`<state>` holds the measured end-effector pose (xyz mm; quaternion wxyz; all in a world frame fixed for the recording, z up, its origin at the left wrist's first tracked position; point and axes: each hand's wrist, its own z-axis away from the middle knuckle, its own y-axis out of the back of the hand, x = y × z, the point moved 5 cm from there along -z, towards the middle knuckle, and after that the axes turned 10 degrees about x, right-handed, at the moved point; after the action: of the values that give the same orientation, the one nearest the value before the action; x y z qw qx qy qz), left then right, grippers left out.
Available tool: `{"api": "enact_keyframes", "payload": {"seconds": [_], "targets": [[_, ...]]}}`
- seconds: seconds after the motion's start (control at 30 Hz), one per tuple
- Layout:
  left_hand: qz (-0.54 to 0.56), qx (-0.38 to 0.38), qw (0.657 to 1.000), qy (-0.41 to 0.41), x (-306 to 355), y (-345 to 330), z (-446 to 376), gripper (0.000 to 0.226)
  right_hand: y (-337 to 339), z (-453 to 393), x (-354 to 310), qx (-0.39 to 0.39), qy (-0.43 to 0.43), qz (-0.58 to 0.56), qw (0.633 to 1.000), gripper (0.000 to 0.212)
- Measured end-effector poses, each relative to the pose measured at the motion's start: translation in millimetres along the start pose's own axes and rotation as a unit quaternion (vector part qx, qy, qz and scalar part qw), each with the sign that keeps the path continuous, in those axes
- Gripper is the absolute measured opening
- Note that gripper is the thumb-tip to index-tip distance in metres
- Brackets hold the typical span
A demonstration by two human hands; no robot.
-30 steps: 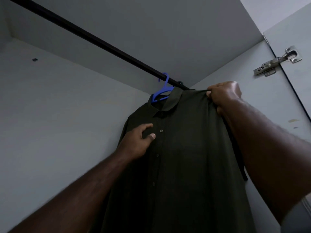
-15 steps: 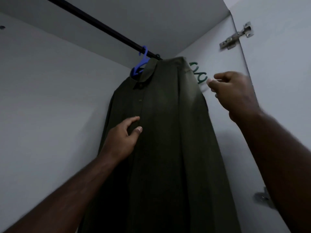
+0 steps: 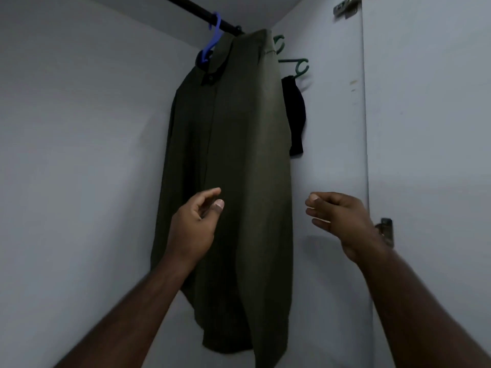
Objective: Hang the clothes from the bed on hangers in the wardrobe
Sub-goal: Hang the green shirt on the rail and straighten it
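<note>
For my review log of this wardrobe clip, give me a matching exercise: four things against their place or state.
Things:
1. dark olive button-up shirt
2. blue plastic hanger
3. green plastic hangers
4. small black garment

Places or states:
A. hooked over the black rail
B. to the right of the shirt's shoulder
C. hangs full length between both hands
D. dangles beneath a green hanger

Pairs: 1-C, 2-A, 3-B, 4-D

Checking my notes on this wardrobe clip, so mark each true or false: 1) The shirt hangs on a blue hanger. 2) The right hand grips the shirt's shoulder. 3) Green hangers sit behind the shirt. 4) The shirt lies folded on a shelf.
1) True: the shirt hangs on the blue hanger.
2) False: the right hand holds nothing, apart from the shirt.
3) True: green hangers show behind it.
4) False: it hangs from the rail.
</note>
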<state>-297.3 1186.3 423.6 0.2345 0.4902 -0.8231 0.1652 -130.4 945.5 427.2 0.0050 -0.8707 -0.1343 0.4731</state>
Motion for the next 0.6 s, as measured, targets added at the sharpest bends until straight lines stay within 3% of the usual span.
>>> {"api": "enact_keyframes", "payload": {"seconds": [0.13, 0.3, 0.37, 0.47, 0.6], "targets": [[0.031, 0.011, 0.990, 0.137, 11.0, -15.5, 50.4, 0.030, 0.3, 12.2, 28.0, -0.081, -0.059, -0.006, 0.995, 0.023], [0.130, -0.019, 0.927, 0.350, 25.3, -41.1, 114.7, 0.022, 1.7, 35.6, 46.1, -0.180, -0.130, -0.003, 0.975, 0.040], [0.143, -0.012, 0.912, 0.385, 34.3, -41.4, 130.6, 0.021, 10.2, 42.2, 41.4, -0.177, -0.136, -0.015, 0.975, 0.037], [0.140, 0.012, 0.906, 0.398, 43.9, -32.1, 142.8, 0.026, 28.0, 51.5, 29.3, -0.154, -0.128, -0.046, 0.979, 0.015], [0.135, 0.031, 0.906, 0.400, 58.0, -20.8, 154.8, 0.034, 55.1, 70.9, 13.7, -0.146, -0.112, -0.065, 0.981, 0.011]]}}
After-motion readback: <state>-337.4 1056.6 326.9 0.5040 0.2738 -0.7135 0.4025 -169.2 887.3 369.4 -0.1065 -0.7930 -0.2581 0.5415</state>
